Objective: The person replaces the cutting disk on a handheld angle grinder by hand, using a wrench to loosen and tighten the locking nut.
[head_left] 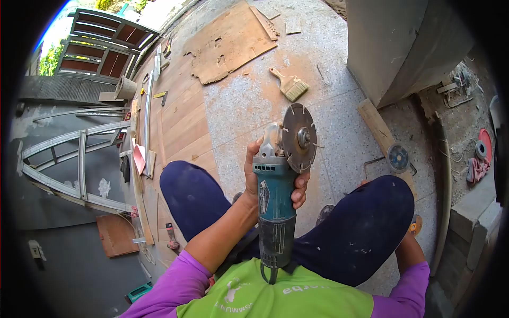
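Note:
My left hand (253, 172) is wrapped around the teal and black body of an angle grinder (277, 196). Its thumb lies on the left side and its fingertips show on the right. A segmented cutting disc (295, 139) is fitted on the grinder's head and faces up. My right forearm reaches down past my right knee, where the knee hides most of my right hand (407, 239) and its fingers. Close to that hand is a yellow-orange disc (416, 225). Another disc, grey-blue (397, 158), lies by a wooden plank (376, 126).
A paintbrush (290, 85) lies ahead on the dusty tiled floor. Beyond it is a worn brown board (228, 42). A metal frame (79, 164) and a pink dustpan (139, 157) are at the left. A concrete pillar (387, 47) stands at the right, near stacked blocks (477, 212).

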Action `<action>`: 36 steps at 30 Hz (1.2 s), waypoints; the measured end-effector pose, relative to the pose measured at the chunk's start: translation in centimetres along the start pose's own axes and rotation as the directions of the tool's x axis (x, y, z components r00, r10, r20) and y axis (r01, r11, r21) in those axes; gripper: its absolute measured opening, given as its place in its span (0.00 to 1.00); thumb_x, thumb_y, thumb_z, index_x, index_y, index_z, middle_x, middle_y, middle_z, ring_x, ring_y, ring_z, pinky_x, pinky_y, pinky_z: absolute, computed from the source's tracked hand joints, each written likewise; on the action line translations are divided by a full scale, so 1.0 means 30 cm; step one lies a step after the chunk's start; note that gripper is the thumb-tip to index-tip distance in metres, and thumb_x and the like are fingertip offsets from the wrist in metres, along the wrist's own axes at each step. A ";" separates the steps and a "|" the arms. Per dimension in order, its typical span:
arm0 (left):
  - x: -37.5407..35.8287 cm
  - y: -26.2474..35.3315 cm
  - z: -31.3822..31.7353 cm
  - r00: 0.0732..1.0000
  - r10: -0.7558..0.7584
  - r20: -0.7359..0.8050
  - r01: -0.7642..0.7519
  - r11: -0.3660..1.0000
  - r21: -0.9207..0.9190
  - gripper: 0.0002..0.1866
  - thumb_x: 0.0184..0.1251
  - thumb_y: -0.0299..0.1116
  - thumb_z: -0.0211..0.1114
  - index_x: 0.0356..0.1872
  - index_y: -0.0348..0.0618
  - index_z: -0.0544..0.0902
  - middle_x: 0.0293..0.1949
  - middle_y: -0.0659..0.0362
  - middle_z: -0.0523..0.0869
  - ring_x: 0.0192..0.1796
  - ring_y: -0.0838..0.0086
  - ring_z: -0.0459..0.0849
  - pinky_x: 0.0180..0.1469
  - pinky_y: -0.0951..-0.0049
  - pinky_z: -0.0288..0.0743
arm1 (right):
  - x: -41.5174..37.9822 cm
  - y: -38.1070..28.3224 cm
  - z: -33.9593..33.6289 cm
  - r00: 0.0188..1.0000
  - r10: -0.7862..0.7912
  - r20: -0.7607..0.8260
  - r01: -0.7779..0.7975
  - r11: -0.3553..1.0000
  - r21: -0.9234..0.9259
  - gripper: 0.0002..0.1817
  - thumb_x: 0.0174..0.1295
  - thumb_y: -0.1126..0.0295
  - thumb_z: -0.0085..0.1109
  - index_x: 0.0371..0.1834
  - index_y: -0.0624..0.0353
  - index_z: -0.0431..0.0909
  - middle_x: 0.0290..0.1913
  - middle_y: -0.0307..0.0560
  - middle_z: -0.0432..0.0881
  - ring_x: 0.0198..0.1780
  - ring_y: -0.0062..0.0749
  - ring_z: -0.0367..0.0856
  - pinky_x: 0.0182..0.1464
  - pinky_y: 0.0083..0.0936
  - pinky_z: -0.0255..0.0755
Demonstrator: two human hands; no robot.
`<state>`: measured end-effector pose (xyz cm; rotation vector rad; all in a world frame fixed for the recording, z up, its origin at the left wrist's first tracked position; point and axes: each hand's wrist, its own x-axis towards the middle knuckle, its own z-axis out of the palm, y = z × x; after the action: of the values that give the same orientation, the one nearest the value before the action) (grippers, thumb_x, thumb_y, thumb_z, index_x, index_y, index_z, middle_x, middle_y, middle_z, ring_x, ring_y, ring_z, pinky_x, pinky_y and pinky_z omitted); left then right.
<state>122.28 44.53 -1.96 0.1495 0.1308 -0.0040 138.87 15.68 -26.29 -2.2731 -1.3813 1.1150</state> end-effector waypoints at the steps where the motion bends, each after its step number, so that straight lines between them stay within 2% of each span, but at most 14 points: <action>1: -0.029 0.003 0.003 0.999 0.003 -0.042 -0.003 1.000 0.006 0.50 0.65 0.78 0.52 0.67 0.39 0.74 0.37 0.46 0.81 0.31 0.58 0.87 0.36 0.52 0.86 | 0.006 0.040 0.052 0.999 -0.034 -0.016 0.032 0.995 -0.093 0.12 0.62 0.63 0.69 0.40 0.61 0.84 0.37 0.56 0.84 0.44 0.51 0.84 0.47 0.43 0.77; 4: -0.051 0.065 -0.025 0.999 -0.008 -0.051 0.006 1.000 -0.027 0.50 0.64 0.79 0.53 0.68 0.40 0.74 0.39 0.47 0.81 0.35 0.57 0.86 0.42 0.49 0.84 | 0.015 0.101 0.115 0.995 -0.095 -0.029 0.085 0.964 -0.253 0.12 0.61 0.64 0.69 0.40 0.60 0.82 0.39 0.55 0.82 0.47 0.53 0.83 0.50 0.44 0.76; 9: -0.083 0.074 0.034 0.998 0.008 -0.069 -0.007 1.000 0.009 0.52 0.60 0.80 0.56 0.68 0.41 0.74 0.40 0.49 0.80 0.39 0.58 0.84 0.47 0.52 0.78 | 0.018 0.117 0.153 0.998 -0.063 -0.025 0.060 0.993 -0.102 0.10 0.59 0.66 0.68 0.39 0.59 0.80 0.40 0.53 0.77 0.51 0.54 0.78 0.52 0.46 0.74; 12: -0.090 0.061 0.028 0.997 0.038 -0.063 -0.039 0.999 -0.015 0.52 0.58 0.80 0.57 0.68 0.42 0.75 0.39 0.51 0.79 0.39 0.60 0.83 0.47 0.55 0.76 | 0.015 0.145 0.138 0.991 -0.134 -0.011 0.133 0.990 -0.051 0.11 0.57 0.69 0.68 0.39 0.60 0.79 0.38 0.55 0.79 0.47 0.54 0.79 0.49 0.45 0.75; 15: -0.084 0.056 0.050 0.999 0.040 -0.036 -0.042 0.998 -0.055 0.52 0.57 0.80 0.58 0.66 0.41 0.76 0.37 0.52 0.79 0.38 0.63 0.83 0.46 0.57 0.76 | 0.032 0.063 -0.035 0.999 0.005 0.036 -0.013 0.974 0.226 0.09 0.59 0.72 0.66 0.37 0.61 0.76 0.34 0.50 0.81 0.39 0.46 0.82 0.41 0.40 0.76; 17: -0.083 0.048 0.028 0.999 0.030 0.037 -0.027 0.997 -0.071 0.53 0.56 0.81 0.59 0.65 0.39 0.76 0.36 0.53 0.78 0.36 0.64 0.82 0.44 0.58 0.76 | 0.043 0.034 -0.170 0.996 0.085 0.007 -0.070 0.769 0.635 0.06 0.65 0.73 0.62 0.39 0.59 0.75 0.30 0.44 0.81 0.31 0.32 0.82 0.35 0.32 0.76; 19: -0.078 0.040 -0.044 0.988 0.022 0.152 -0.009 0.996 -0.084 0.53 0.56 0.80 0.60 0.63 0.35 0.76 0.34 0.54 0.78 0.35 0.65 0.82 0.42 0.60 0.77 | 0.054 -0.067 -0.364 0.994 0.104 -0.029 -0.025 0.482 0.876 0.04 0.71 0.72 0.59 0.44 0.57 0.75 0.29 0.38 0.79 0.27 0.21 0.79 0.30 0.22 0.73; 21: -0.080 0.041 -0.060 0.979 0.020 0.205 0.002 0.994 -0.109 0.50 0.61 0.76 0.60 0.62 0.32 0.75 0.33 0.55 0.79 0.34 0.66 0.83 0.40 0.61 0.78 | 0.044 -0.193 -0.589 0.987 0.110 -0.120 0.041 0.546 0.837 0.05 0.73 0.71 0.56 0.48 0.58 0.76 0.29 0.39 0.81 0.25 0.16 0.75 0.27 0.18 0.69; 24: -0.090 0.064 -0.044 0.968 0.023 0.252 0.001 0.995 -0.097 0.40 0.72 0.64 0.60 0.61 0.30 0.75 0.30 0.55 0.79 0.31 0.65 0.84 0.38 0.61 0.80 | 0.058 -0.356 -0.842 0.969 -0.116 -0.217 0.238 0.672 0.702 0.08 0.76 0.68 0.58 0.51 0.59 0.80 0.30 0.39 0.81 0.25 0.17 0.76 0.27 0.18 0.69; 26: -0.092 0.075 -0.041 0.956 0.015 0.294 0.011 0.996 -0.087 0.33 0.77 0.55 0.59 0.62 0.30 0.74 0.29 0.54 0.80 0.30 0.64 0.84 0.37 0.60 0.81 | 0.065 -0.502 -0.916 0.872 -0.317 -0.373 0.474 0.738 0.481 0.12 0.76 0.64 0.62 0.51 0.63 0.82 0.32 0.41 0.82 0.28 0.21 0.79 0.30 0.21 0.71; 29: -0.093 0.087 -0.061 0.928 0.010 0.371 0.018 0.997 -0.073 0.28 0.80 0.48 0.58 0.63 0.29 0.74 0.27 0.54 0.80 0.28 0.63 0.85 0.35 0.59 0.82 | 0.057 -0.679 -0.948 0.634 -0.602 -0.485 0.741 0.653 0.158 0.14 0.71 0.65 0.68 0.49 0.67 0.84 0.34 0.46 0.84 0.33 0.25 0.82 0.33 0.26 0.72; 31: -0.100 0.094 -0.059 0.915 0.014 0.403 0.014 0.998 -0.067 0.28 0.79 0.48 0.60 0.63 0.29 0.74 0.26 0.53 0.81 0.27 0.63 0.85 0.34 0.60 0.82 | 0.026 -0.785 -0.996 0.586 -0.712 -0.386 0.800 0.584 0.139 0.14 0.67 0.69 0.72 0.48 0.69 0.85 0.37 0.49 0.85 0.37 0.28 0.84 0.35 0.29 0.72; 33: -0.117 0.103 -0.027 0.927 0.014 0.375 0.013 0.998 -0.069 0.28 0.78 0.48 0.61 0.62 0.29 0.74 0.26 0.54 0.80 0.27 0.64 0.86 0.33 0.60 0.82 | 0.064 -0.828 -0.990 0.480 -0.772 -0.416 0.875 0.453 0.170 0.14 0.62 0.71 0.75 0.47 0.66 0.86 0.31 0.45 0.82 0.29 0.27 0.79 0.31 0.28 0.68; 36: -0.121 0.112 -0.053 0.910 -0.005 0.414 0.034 0.997 -0.063 0.27 0.78 0.47 0.61 0.61 0.30 0.74 0.26 0.53 0.80 0.27 0.63 0.86 0.33 0.60 0.82 | 0.103 -0.874 -1.053 0.467 -0.833 -0.297 0.884 0.432 0.180 0.14 0.57 0.73 0.78 0.44 0.64 0.87 0.28 0.43 0.81 0.26 0.27 0.77 0.28 0.28 0.65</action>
<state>118.53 48.08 -2.56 0.0750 -0.2928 -0.0511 145.56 36.96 8.30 -1.0502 -1.7880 0.6575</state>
